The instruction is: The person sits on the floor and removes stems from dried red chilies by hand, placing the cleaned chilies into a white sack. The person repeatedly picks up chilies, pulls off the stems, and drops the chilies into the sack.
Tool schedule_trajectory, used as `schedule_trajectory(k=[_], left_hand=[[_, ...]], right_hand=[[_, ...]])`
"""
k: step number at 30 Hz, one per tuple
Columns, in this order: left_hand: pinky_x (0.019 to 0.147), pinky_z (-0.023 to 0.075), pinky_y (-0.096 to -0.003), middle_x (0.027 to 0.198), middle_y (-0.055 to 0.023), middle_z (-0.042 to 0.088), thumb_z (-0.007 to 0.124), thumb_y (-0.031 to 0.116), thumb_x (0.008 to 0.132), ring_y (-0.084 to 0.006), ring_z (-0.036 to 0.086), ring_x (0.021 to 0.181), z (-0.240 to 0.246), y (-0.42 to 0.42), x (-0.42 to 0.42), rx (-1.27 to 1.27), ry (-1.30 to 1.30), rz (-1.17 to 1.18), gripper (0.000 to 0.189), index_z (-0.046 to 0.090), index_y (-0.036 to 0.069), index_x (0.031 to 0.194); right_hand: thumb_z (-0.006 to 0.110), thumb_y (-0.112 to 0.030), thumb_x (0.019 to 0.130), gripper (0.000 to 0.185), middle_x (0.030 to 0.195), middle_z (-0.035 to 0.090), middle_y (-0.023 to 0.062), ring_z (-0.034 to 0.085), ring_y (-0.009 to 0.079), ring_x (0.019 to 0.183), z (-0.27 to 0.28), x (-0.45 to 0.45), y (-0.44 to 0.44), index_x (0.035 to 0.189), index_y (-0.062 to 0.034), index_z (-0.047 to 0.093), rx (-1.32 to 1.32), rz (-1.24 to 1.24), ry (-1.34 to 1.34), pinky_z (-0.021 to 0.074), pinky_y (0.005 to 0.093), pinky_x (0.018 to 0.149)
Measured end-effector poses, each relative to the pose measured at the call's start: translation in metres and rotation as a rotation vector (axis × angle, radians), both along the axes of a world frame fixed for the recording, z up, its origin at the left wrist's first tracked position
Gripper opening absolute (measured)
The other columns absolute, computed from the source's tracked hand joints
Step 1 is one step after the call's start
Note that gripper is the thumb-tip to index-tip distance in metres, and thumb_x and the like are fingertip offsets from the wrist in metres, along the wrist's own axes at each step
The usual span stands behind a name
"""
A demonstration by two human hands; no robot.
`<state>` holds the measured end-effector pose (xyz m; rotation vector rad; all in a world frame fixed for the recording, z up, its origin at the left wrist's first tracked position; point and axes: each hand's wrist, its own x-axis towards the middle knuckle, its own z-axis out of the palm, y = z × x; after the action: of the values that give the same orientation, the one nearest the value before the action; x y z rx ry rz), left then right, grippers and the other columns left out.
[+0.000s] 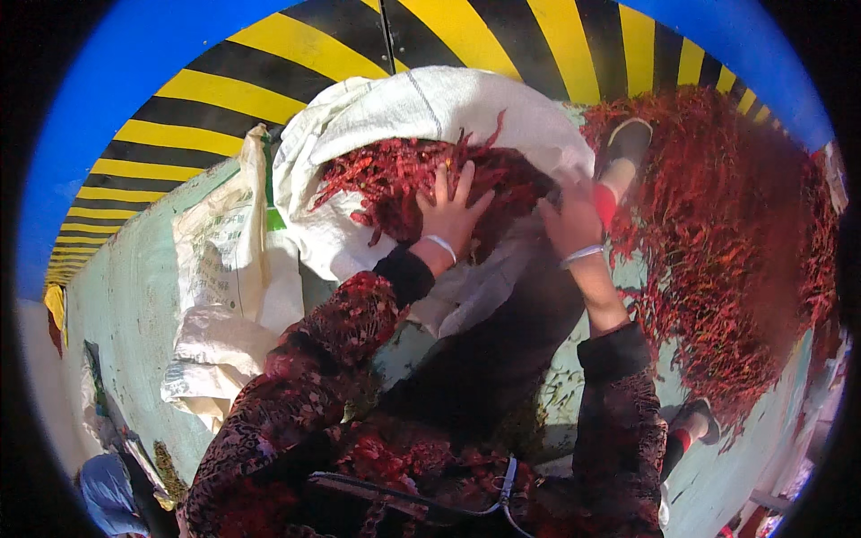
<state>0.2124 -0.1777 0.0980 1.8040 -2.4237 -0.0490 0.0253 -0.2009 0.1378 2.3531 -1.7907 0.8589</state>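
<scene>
A white woven sack [444, 101] lies with its mouth spread wide, its rim folded back. Dried red chilli peppers [383, 175] fill the mouth. My left hand [452, 212] rests on the peppers, fingers splayed, palm down, grasping nothing that I can see. At the right side of the rim is my right hand [575, 218], blurred; its fingers appear spread near the sack cloth, and whether they pinch it is unclear. Each wrist carries a pale bangle. A dark-clad leg [498, 363] stretches beneath the hands toward the sack.
A large heap of red chillies [726, 269] spreads over the pale green floor [134, 289] at right. Shoes [630, 140] with red socks show beside it. Another printed sack [215, 255] lies at left. Behind stands a yellow-and-black striped barrier [269, 60]. Blue cloth [111, 494] shows lower left.
</scene>
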Motion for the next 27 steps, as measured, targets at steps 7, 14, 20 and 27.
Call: schedule_trajectory(k=[7, 14, 20, 27], left_hand=[[0.087, 0.0356, -0.0517, 0.137, -0.0117, 0.009, 0.07, 0.022, 0.055, -0.0447, 0.019, 0.117, -0.008, -0.038, -0.008, -0.084, 0.177, -0.068, 0.066, 0.045, 0.027, 0.116], [0.086, 0.0387, -0.0464, 0.133, -0.0101, 0.022, 0.066, 0.028, 0.062, -0.0377, 0.026, 0.116, -0.018, -0.161, -0.007, -0.205, 0.027, 0.018, 0.055, 0.049, 0.02, 0.114], [0.085, 0.0392, -0.0446, 0.128, -0.0108, 0.028, 0.063, 0.024, 0.064, -0.0363, 0.031, 0.112, -0.031, -0.215, -0.001, -0.01, -0.069, 0.177, 0.049, 0.05, 0.018, 0.111], [0.084, 0.0399, -0.0425, 0.123, -0.0116, 0.035, 0.059, 0.019, 0.066, -0.0346, 0.037, 0.107, -0.034, -0.228, 0.006, 0.044, -0.111, 0.135, 0.043, 0.052, 0.015, 0.108]], right_hand=[[0.058, -0.014, 0.069, 0.045, 0.109, 0.049, 0.0198, 0.052, 0.0333, 0.094, -0.038, -0.059, -0.106, 0.113, -0.0074, 0.046, 0.404, -0.112, 0.227, 0.0441, 0.0389, 0.077], [0.053, -0.009, 0.071, 0.026, 0.077, 0.057, 0.02, 0.057, 0.0262, 0.071, 0.046, -0.031, -0.053, 0.093, 0.0041, 0.053, -0.017, 0.199, -0.552, 0.0437, 0.0319, 0.063], [0.053, -0.008, 0.075, 0.026, 0.073, 0.053, 0.0037, 0.049, 0.0096, 0.057, 0.079, 0.006, 0.012, 0.099, 0.0022, 0.051, 0.37, 0.281, -0.667, 0.0411, 0.0234, 0.051], [0.056, -0.006, 0.071, 0.025, 0.075, 0.055, 0.0083, 0.053, 0.0145, 0.066, 0.088, 0.009, 0.057, 0.095, 0.0017, 0.052, 0.268, 0.414, -0.721, 0.0422, 0.0254, 0.06]])
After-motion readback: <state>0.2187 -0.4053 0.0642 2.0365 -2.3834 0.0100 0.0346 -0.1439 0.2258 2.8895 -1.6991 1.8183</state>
